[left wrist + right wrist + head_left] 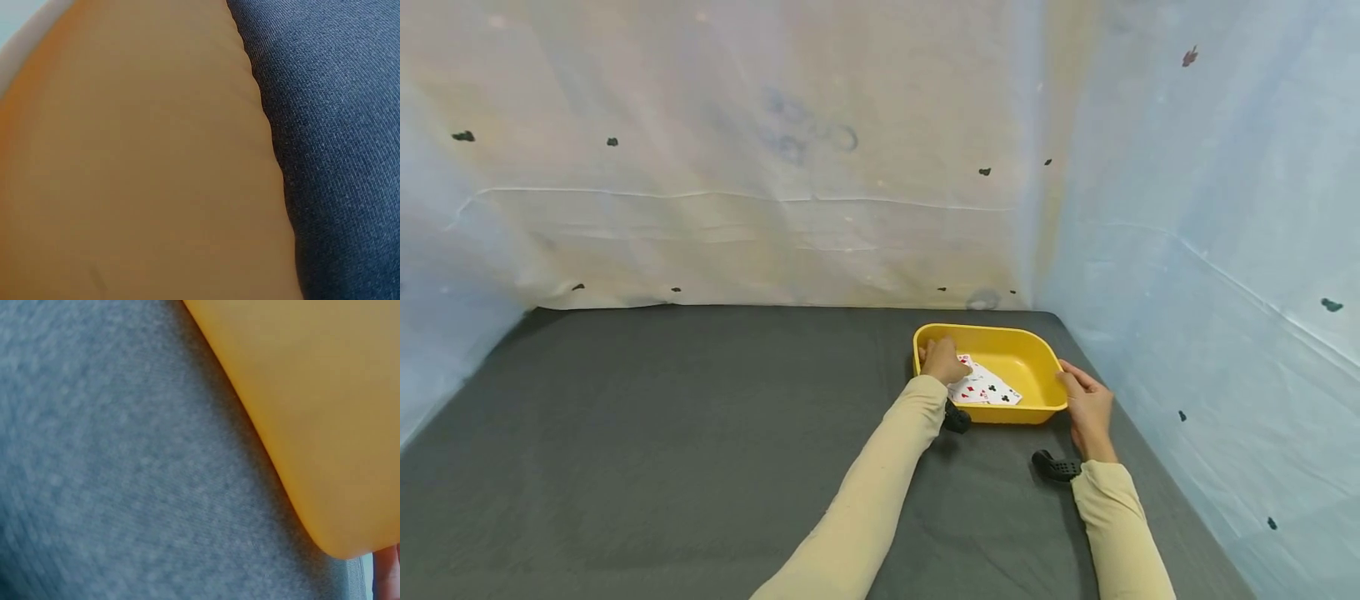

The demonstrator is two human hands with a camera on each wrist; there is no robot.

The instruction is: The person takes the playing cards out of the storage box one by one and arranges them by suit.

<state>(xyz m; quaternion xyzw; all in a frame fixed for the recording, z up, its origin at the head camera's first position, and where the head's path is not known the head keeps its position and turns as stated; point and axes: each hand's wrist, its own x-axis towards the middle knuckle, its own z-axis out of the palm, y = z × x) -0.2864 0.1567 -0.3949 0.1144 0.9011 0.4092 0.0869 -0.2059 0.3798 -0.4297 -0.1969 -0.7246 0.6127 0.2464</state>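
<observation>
A yellow plastic tub [1033, 354] stands on the dark grey surface, with several playing cards [988, 387] spread over its left part. My left hand [942, 360] reaches inside the tub's left end, its thumb over the cards. Its fingertips are hidden, so whether it pinches a card is unclear. At the right end, my right hand [1088, 408] grips the tub's rim between thumb and fingers. The tub's outer wall [150, 156] fills much of the left wrist view. In the right wrist view, a finger [386, 572] shows beside the tub's lower corner [337, 506].
Dark grey fabric [662, 433] covers the wide surface, stretching left of the tub. Pale sheeting [737, 167] hangs behind, and bluish sheeting [1240, 292] runs along the right edge near my right hand. A black wrist device [957, 417] sits below the tub's front wall.
</observation>
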